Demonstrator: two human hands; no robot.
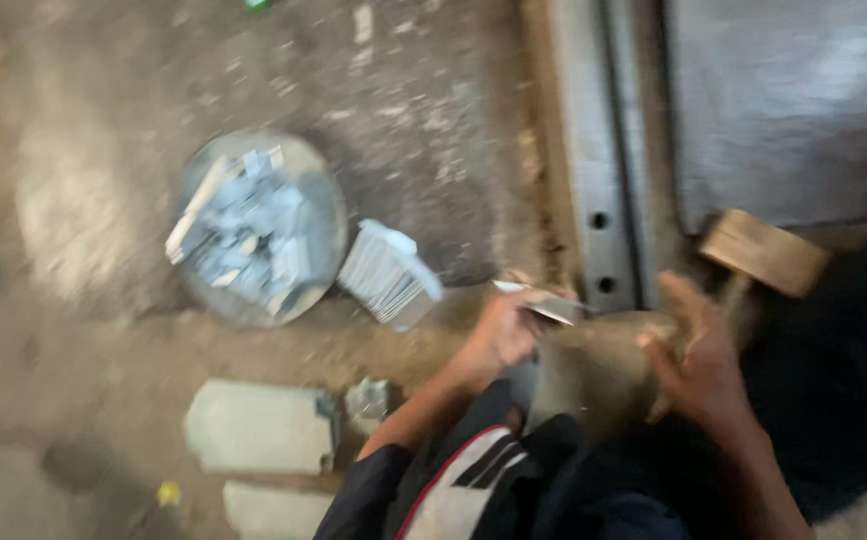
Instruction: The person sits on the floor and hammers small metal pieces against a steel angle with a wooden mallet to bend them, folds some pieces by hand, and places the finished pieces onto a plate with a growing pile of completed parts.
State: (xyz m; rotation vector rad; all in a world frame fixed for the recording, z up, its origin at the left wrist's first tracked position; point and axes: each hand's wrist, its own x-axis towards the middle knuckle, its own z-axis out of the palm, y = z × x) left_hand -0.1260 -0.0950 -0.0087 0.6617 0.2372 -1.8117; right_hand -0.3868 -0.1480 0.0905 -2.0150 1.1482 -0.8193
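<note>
The view is blurred by motion. My left hand (501, 330) grips a small flat metal strip (543, 303), holding it near the holes of a long grey metal rail (598, 150). My right hand (701, 365) is closed around the handle of a wooden mallet (763, 252), whose block head sits just right of the rail. Both hands hover over the dusty floor close to my knees.
A round pan (318, 205) filled with several small metal pieces rests on the floor at left. A stack of thin metal strips (388, 275) leans beside it. Two pale flat blocks (258, 428) lie near my left leg. A large grey sheet (783, 100) fills the upper right.
</note>
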